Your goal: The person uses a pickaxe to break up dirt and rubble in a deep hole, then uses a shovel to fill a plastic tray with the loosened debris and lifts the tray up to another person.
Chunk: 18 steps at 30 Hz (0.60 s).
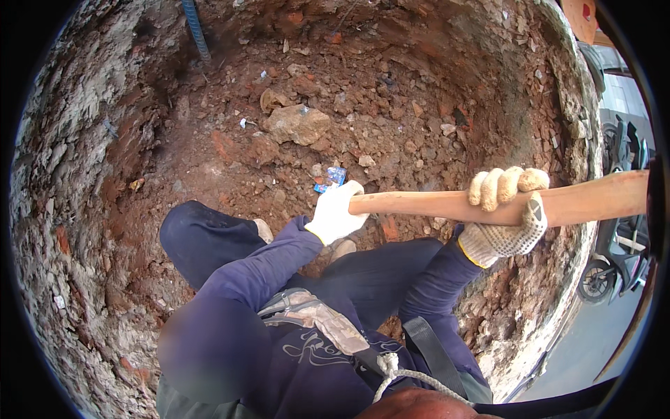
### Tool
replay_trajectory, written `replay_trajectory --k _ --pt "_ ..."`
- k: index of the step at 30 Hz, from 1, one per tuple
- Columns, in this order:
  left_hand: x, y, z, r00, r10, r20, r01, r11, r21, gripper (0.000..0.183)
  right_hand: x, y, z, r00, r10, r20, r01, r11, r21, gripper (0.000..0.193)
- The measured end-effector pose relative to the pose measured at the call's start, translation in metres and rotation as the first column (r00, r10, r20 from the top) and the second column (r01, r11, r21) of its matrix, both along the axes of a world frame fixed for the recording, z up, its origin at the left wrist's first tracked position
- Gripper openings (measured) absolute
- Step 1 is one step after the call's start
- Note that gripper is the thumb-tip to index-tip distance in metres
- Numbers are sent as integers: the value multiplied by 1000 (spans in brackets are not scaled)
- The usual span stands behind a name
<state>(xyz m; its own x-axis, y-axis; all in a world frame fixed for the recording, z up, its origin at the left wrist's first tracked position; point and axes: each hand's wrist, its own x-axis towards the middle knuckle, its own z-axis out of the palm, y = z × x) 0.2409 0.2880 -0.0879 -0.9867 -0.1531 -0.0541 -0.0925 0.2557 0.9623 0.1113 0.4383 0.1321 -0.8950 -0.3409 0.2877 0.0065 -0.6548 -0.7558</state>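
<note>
A pickaxe with a smooth wooden handle lies almost level across the front of my body. My left hand, in a white knit glove, is closed round the handle's butt end. Farther along toward the head, my right hand wraps the thicker part; its glove has dark grip dots on it. At the right rim the dark metal head is partly cut off, with a thin curved arm running down from it. Below my hands, broken reddish soil covers the pit floor.
Rough earth walls curve round me. A large stone and a crumpled blue wrapper lie ahead. A blue ribbed bar stands at the far left. Beyond the right edge, a motorcycle is parked on grey paving.
</note>
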Motion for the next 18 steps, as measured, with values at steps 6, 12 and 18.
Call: replay_trajectory --k 6,12,18 --pt "113 23 -119 897 82 435 -172 970 171 26 -36 -107 -211 820 -307 483 -42 809 586 23" --pt "154 39 -91 886 29 463 -99 987 129 33 6 -82 -189 765 -335 551 -33 833 552 25" --pt "76 30 -45 952 -40 303 29 999 39 26 13 32 -122 965 131 226 -128 991 -27 29"
